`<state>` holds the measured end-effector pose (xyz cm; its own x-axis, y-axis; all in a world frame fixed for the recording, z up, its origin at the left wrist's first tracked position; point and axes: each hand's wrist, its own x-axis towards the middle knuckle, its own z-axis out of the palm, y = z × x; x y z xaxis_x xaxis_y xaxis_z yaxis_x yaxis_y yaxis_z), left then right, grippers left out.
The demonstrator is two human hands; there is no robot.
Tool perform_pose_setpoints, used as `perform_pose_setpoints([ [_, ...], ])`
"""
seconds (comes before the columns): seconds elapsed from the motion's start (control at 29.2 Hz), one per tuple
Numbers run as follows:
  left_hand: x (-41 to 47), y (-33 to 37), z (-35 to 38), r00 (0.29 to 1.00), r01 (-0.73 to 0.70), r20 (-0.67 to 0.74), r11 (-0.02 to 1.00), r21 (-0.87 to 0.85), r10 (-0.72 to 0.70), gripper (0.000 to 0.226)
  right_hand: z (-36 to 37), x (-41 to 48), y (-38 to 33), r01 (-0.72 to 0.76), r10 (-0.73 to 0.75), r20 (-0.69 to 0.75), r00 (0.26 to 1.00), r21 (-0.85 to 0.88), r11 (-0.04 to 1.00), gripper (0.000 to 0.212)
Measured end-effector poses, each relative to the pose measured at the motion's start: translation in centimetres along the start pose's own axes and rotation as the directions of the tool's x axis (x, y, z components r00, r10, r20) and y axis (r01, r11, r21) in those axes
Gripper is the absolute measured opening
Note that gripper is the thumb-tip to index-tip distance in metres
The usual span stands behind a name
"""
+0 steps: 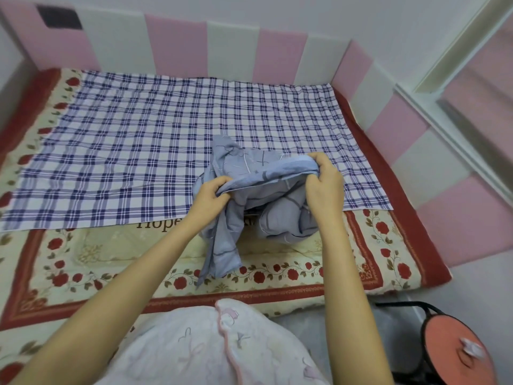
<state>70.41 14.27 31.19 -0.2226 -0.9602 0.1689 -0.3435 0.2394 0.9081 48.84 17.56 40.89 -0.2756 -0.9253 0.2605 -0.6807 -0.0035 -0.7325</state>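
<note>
1. Right of the frame's centre, a crumpled blue cloth (258,187) is held up between both hands, over the near edge of the checked sheet (125,151).
2. The left hand (212,194) pinches its hem on the left.
3. The right hand (324,184) clamps the same hem further right (fingers curled over it).
4. A loose tail of it hangs down to the floral bed cover (83,262).

The blue cloth (266,195) is covering most of the lettering (159,224) printed on the flowered mat (111,254), leaving only the start of a word showing. It is also hiding some fingertips of the left hand (211,195) and the right hand (324,184), which are gripping its folded edge. The round stool (455,348) is running off the picture's bottom edge, and the dark patch (59,16) on the padded wall (177,45) is showing too blurred to identify.
</note>
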Motion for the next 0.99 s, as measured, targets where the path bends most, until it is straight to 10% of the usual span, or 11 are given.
perform_pose_setpoints([
  [0.45,-1.5,-0.4,-2.6,0.945,0.164,0.304,0.979,-0.118,-0.121,0.026,0.2,-0.4,2.1,-0.095,0.082,0.063,0.995,0.235,0.967,0.036],
  [0.99,-2.3,3.9,6.1,0.999,0.037,0.034,0.994,-0.103,-0.033,0.017,1.3,-2.2,2.0,-0.138,0.05,0.214,0.976,0.42,0.897,0.027],
])
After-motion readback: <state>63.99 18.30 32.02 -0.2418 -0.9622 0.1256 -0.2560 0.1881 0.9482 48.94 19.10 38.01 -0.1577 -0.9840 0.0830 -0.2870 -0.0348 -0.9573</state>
